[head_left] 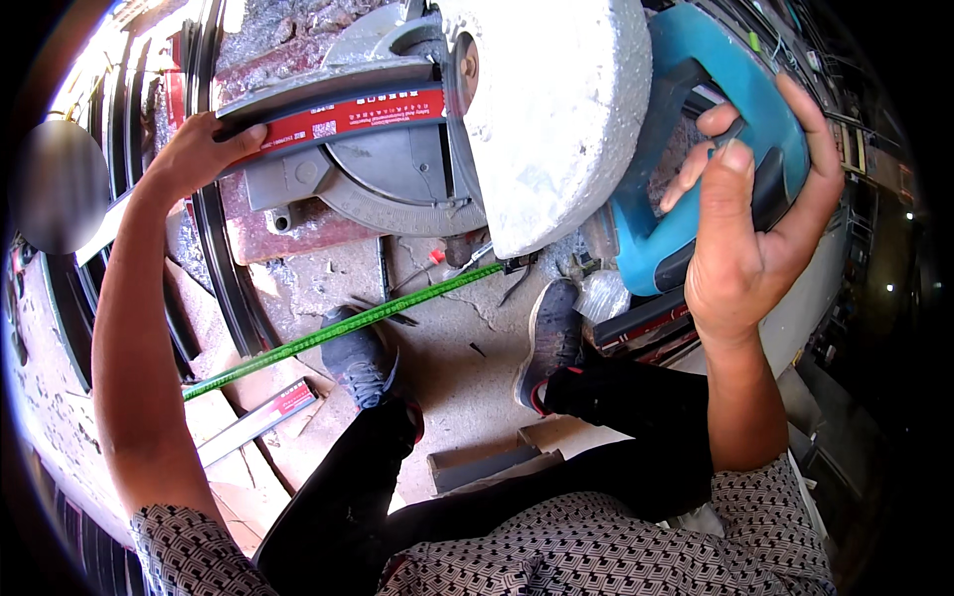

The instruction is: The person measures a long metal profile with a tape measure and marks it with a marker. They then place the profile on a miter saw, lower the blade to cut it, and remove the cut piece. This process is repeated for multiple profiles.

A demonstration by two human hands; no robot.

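A mitre saw with a teal motor handle (696,35) and a whitish, dust-coated blade guard (561,124) stands in front of me. A dark metal profile with red printed film (363,114) lies across its grey base (393,179), one end beside the blade. My left hand (194,159) is closed on the profile's left part, with the thumb on the red face. My right hand (740,238) is wrapped round the saw's handle, its thumb and fingertips meeting inside the grip opening. The guard hides most of the blade.
A green measuring tape blade (388,310) stretches above the floor in front of my shoes (360,353). Long black profiles (224,258) lie at left, near a short silver offcut (258,422). More dark offcuts (487,469) lie between my legs, and red-marked profiles (646,323) at right.
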